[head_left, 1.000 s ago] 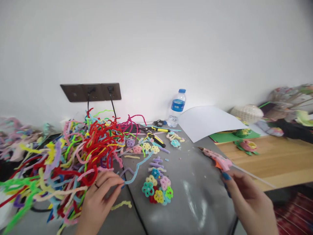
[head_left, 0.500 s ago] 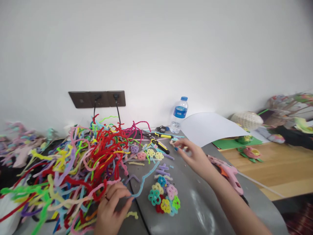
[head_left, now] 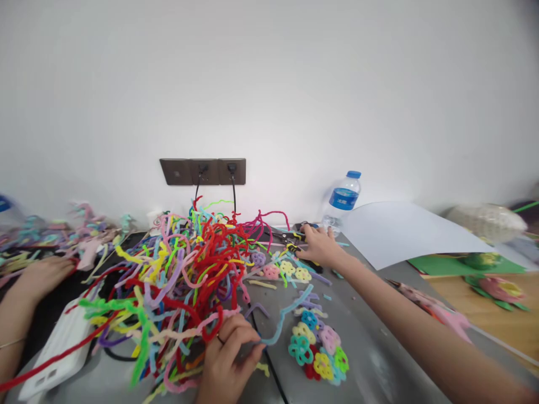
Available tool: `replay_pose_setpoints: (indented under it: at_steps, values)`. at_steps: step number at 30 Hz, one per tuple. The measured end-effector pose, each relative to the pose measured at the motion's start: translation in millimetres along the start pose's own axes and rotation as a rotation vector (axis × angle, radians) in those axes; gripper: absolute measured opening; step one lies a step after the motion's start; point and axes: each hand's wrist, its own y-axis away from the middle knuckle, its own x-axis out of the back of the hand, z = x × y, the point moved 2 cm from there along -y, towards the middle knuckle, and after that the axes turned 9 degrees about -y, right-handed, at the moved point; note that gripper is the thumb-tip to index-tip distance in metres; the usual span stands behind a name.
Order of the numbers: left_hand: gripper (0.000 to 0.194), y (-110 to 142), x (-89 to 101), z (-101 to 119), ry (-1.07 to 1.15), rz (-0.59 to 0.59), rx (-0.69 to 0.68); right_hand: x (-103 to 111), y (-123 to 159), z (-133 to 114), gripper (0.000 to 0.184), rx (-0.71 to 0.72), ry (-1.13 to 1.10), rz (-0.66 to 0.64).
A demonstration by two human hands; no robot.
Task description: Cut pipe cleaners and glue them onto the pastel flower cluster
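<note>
My left hand (head_left: 231,359) pinches a light blue pipe cleaner (head_left: 283,317) between thumb and fingertips near its lower end. The free length bends upward to the right. Farther back on the table, my right hand (head_left: 320,245) is on the yellow-and-black handles of a pair of pliers (head_left: 291,247), thumb on the near side and fingers on the far side; the palm side is hidden. Between the hands lies a cluster of pipe-cleaner flowers (head_left: 323,366) in several colours. Loose flowers (head_left: 288,267) in yellow, pink and purple lie near the pliers.
A big tangle of pipe cleaners (head_left: 181,280) covers the left side. Another person's hand (head_left: 46,278) is at far left, beyond a white power strip (head_left: 63,348). A water bottle (head_left: 343,199), white paper (head_left: 404,233) and a pink glue gun (head_left: 442,311) stand or lie to the right.
The view has turned left, bringing the other person's hand into sight. My right hand has gone from beside the pliers onto their handles. My left hand still pinches the blue pipe cleaner.
</note>
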Motion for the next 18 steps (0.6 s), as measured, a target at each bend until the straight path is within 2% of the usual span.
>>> replay_pose_setpoints:
  at_steps: [4, 8, 12, 14, 15, 18]
  values:
    - [0.02, 1.7, -1.4, -1.0, -0.006, 0.001, 0.001, 24.9, -0.9, -0.9, 0.052, 0.05, 0.014, 0.007]
    - [0.02, 0.7, -1.3, -0.9, -0.009, 0.013, 0.006, 60.5, 2.8, 4.5, 0.056, 0.08, -0.01, -0.007]
    - [0.021, -1.0, -0.7, -0.1, -0.019, 0.006, 0.005, 96.3, 22.1, 20.6, 0.058, 0.034, -0.1, -0.021]
    - [0.02, 0.4, -0.4, -1.2, -0.028, 0.007, 0.005, 112.3, 39.5, 30.6, 0.065, -0.019, -0.16, -0.008]
    - [0.019, 1.8, -0.3, -2.2, -0.033, 0.004, 0.001, 118.8, 50.1, 34.7, 0.069, -0.042, -0.217, -0.016]
    - [0.013, 6.3, -0.6, -5.8, -0.051, -0.03, -0.02, 129.9, 87.4, 41.7, 0.067, -0.209, -0.64, 0.026]
